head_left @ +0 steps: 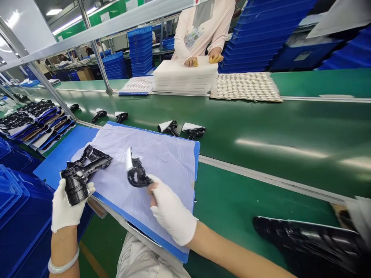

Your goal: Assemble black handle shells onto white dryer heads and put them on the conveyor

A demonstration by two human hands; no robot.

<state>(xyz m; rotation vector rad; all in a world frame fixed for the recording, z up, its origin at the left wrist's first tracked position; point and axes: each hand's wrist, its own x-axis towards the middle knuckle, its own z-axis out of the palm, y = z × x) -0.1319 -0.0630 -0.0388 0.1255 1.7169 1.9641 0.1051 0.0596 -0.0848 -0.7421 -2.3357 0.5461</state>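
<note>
On my feed, left to right: two gloved hands, one blue board (66, 148) with one pale sheet (171, 162) on it, five small dryers (194, 133) along the green belt (246, 119), and one blurry black piece (307, 243) lower right. My left hand (65, 210), left side of the frame, is wrapped round the wide end of some black shells (95, 166); can't tell how many are bunched there. My right hand (171, 212) is clamped on the handle of a half-silver dryer (139, 169), just left of centre, over the sheet.

Shells look glossy, ribbed and open-sided. The dryer's black and silver, kinda smeared by blur. Shells: long axis slants, wide end lower left, narrow part upper right. Dryer: barrel nearly upright in frame, silver part uppermost, handle poking lower right into my fingers.
</note>
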